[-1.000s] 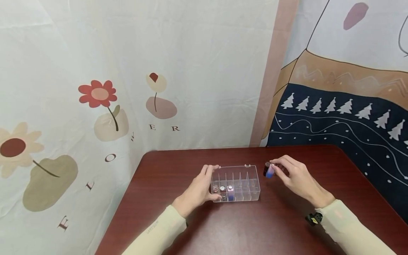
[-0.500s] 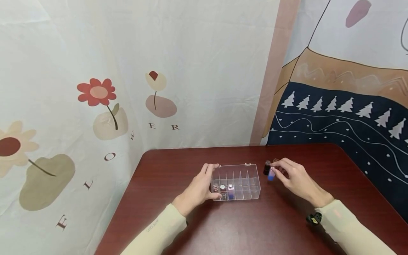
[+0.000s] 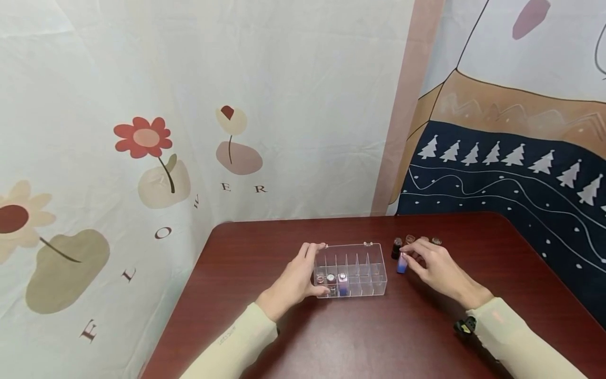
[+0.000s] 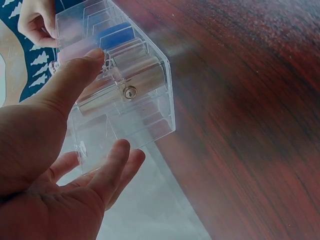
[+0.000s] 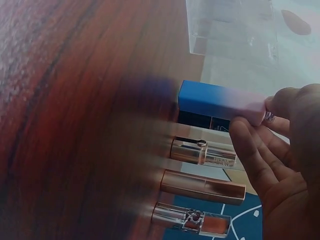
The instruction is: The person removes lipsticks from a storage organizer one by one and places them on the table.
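My left hand (image 3: pixel 295 276) grips the left end of a clear divided box (image 3: pixel 377 287), thumb on the front and fingers on the far side. Several lipstick tubes stand in the front compartments at its left, among them a pink-and-blue tube (image 3: pixel 343 286). To the right of the box, my right hand (image 3: pixel 437 266) pinches the pink top of another pink-and-blue lipstick tube (image 5: pixel 215 101). That tube is upright, blue end down, close to the tabletop; I cannot tell whether it touches. A black tube (image 3: pixel 396 249) stands just behind it.
Beyond my right fingers stand more lipstick tubes: a clear-and-gold one (image 5: pixel 200 152), a rose-gold one (image 5: pixel 202 187) and one with a clear base and orange part (image 5: pixel 192 220). They stand in a row on the dark red table (image 3: pixel 341 337). Printed cloth (image 3: pixel 303 105) hangs behind.
My right hand has lowered the pink-and-blue tube and drawn it slightly nearer, in front of the black tube. More tubes behind the hand have come into view. My left hand keeps its hold.
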Demonstrator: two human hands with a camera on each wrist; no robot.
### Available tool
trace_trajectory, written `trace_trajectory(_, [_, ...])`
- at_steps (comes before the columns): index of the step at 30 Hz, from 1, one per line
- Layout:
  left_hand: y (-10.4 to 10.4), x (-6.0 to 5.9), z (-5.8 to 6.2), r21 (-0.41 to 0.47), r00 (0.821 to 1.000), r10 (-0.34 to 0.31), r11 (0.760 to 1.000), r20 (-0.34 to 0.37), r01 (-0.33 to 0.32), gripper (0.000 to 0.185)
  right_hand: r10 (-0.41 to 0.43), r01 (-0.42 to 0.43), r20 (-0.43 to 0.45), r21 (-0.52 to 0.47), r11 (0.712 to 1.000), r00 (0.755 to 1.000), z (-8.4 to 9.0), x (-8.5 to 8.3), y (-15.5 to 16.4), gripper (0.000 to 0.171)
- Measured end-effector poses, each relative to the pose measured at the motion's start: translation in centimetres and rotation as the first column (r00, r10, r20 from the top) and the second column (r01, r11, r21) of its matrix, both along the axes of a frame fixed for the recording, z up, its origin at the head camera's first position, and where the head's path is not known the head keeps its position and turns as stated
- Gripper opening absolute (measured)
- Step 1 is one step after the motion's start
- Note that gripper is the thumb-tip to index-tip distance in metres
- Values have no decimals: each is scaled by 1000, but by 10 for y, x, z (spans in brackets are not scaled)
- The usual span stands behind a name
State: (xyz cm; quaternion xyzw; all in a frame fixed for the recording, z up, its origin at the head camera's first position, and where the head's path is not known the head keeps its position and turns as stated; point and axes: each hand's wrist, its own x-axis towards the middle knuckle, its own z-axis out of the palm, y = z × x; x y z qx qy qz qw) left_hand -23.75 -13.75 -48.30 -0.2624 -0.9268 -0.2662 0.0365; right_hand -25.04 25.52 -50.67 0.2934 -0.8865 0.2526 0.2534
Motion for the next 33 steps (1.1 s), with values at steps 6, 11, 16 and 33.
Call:
trace_trajectory(6, [-1,0,-1,-6,999,-13,1000,-35,13,109,-4,3,48,9,1000,999,-1,1,-1,22])
trace_trajectory(11, [-1,0,-1,1,1000,-10,1000,-21,10,110,-10,9,80,17,1000,997,-1,2,-1,23])
trace_trajectory(16, [-1,1,-1,2,1000,-8,1000,-19,8,110,-8,6,96,16,1000,995,0,2,-2,24])
trace_trajectory(33, [0,3,1,-4,1000,0,1000,-13,0,107,-16,15,54,23,1000,998,6,6,-1,32])
